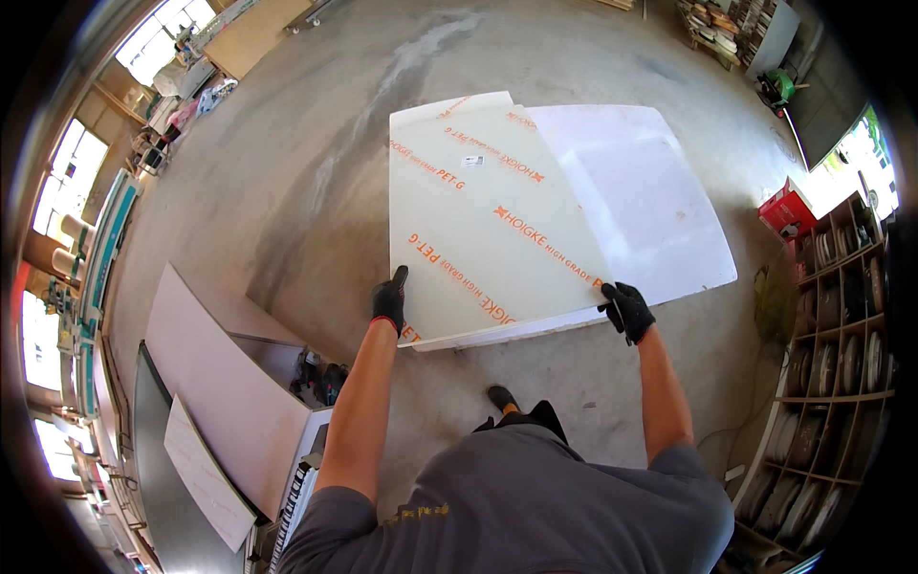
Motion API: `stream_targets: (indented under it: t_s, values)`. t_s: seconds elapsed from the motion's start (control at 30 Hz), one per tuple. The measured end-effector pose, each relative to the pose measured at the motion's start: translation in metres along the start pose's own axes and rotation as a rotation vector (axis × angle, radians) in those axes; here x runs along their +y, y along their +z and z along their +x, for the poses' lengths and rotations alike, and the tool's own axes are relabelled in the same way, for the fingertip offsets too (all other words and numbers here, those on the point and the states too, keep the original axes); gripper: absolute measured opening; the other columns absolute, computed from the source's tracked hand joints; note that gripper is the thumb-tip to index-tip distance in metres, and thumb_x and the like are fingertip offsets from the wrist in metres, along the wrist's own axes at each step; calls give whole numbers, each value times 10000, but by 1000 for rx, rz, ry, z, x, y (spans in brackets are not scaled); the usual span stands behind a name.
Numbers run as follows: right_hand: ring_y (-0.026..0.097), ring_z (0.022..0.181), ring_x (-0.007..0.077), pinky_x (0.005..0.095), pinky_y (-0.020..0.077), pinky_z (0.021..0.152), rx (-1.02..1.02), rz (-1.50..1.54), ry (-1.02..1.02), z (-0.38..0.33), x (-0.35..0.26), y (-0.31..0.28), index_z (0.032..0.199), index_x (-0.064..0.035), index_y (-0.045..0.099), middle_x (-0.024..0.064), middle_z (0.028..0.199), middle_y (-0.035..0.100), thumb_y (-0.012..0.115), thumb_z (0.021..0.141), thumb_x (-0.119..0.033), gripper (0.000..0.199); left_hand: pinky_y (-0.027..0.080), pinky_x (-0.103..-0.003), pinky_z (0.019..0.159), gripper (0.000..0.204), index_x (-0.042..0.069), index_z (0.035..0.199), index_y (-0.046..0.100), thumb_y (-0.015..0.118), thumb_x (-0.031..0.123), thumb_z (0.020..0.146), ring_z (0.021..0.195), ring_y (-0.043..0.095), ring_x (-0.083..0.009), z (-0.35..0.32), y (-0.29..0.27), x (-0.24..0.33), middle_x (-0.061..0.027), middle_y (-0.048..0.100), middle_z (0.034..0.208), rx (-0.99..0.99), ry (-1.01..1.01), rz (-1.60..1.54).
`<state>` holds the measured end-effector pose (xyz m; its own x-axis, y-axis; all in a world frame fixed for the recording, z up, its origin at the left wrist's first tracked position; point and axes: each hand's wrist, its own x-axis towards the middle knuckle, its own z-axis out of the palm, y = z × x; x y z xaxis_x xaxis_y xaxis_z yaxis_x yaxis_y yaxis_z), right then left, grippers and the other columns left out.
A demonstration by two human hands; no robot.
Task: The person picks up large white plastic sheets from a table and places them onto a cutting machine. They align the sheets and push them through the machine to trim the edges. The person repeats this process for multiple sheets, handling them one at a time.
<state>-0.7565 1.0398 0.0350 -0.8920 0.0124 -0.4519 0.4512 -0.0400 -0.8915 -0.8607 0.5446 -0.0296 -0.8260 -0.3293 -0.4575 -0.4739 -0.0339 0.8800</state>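
Two outstretched arms (358, 411) (664, 397), gloved hands (388, 298) (628, 312) wide apart in pinch grips on a pale sheet (483, 225).

Your sheet (497, 215) is pale greenish-white, patterned with slanting rows of orange lettering, plus a small white label (472, 161) with dark print. Your left glove (390, 297) is black with a red cuff edge; your right glove (627, 312) is black. The wide panel (660, 191) is lilac-white with faint brownish specks. Your shirt (564, 497) is charcoal grey with a row of yellow marks. The floor (239, 172) is mottled grey-brown, streaked paler. A box (787, 212) at right is bright red.
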Motion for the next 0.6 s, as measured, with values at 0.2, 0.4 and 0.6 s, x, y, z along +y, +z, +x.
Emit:
stream_targets:
  t_s: [0.2,0.4,0.6]
  values:
    - [603,749,274,393,487,671,144,-1367,-540,50,19,-34,909,-48,628,110,720,606,673,805,-330,304,464,-460,912,624,-19,1112,630,608,540,833,1072,593,-411,-59,-24,19,-242,641,1120,28,464,673]
    - [664,781,245,336,520,715,-451,-730,-886,70,-10,78,903,-24,660,135,865,667,521,741,-13,214,389,-413,1039,659,54,1334,495,612,476,841,1240,486,-370,-140,-161,-15,-218,486,1369,337,370,734]
    - [420,391,69,234,332,392,-867,-410,-62,-11,-33,326,930,-35,646,62,740,665,569,903,-206,189,422,-427,1006,657,51,1316,505,674,448,820,1187,536,-365,-211,-336,-103,-201,537,1314,799,177,664]
